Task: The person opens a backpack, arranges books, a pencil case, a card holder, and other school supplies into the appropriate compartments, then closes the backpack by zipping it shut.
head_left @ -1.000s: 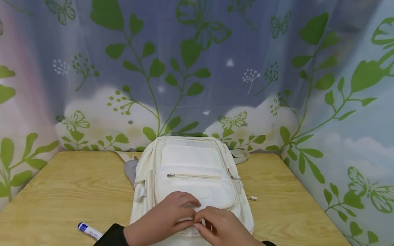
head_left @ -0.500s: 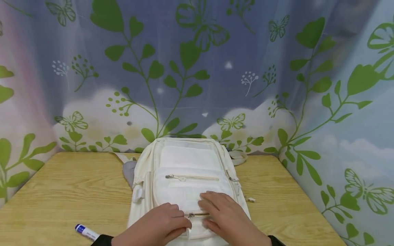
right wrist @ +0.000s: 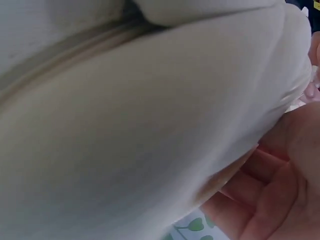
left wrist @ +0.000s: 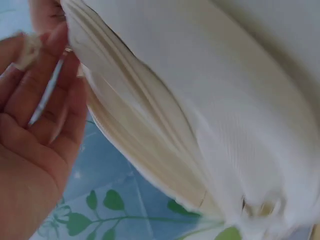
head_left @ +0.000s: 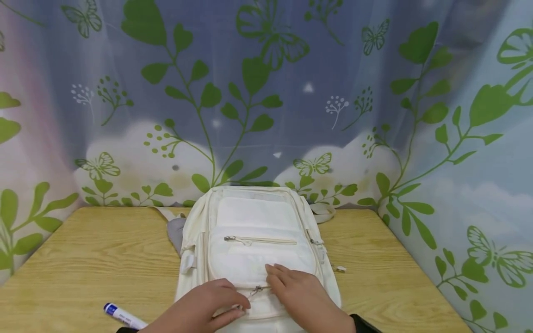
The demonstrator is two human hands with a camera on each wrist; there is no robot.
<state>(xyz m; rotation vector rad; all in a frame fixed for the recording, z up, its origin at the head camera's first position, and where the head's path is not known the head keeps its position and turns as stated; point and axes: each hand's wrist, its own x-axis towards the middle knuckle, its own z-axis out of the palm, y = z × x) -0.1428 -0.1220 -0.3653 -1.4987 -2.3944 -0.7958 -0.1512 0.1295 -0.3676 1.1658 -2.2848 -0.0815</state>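
A cream-white backpack (head_left: 258, 212) lies on the table with its front pockets facing up. My left hand (head_left: 208, 303) is at the lower front, pinching the pale zipper pull (left wrist: 29, 51) between thumb and fingertip. From the metal zipper slider (head_left: 257, 289) the pull slants down and left to those fingers. To the right, my right hand (head_left: 301, 293) rests on the front pocket beside the slider, fingers nearly straight. The right wrist view has the fingers (right wrist: 240, 200) of that hand along the bag's side, partly hidden by its fabric.
A white marker with a blue cap (head_left: 122, 314) lies on the wooden table (head_left: 108, 259), left of the bag. A grey item (head_left: 176, 231) sticks out at the bag's left side. Another zipper (head_left: 262, 240) crosses the pocket higher up. A patterned curtain (head_left: 266, 115) hangs behind.
Both hands were together at the lower pocket; they have parted. My right hand moved up and right onto the pocket, and my left hand drew the pull out to the left.
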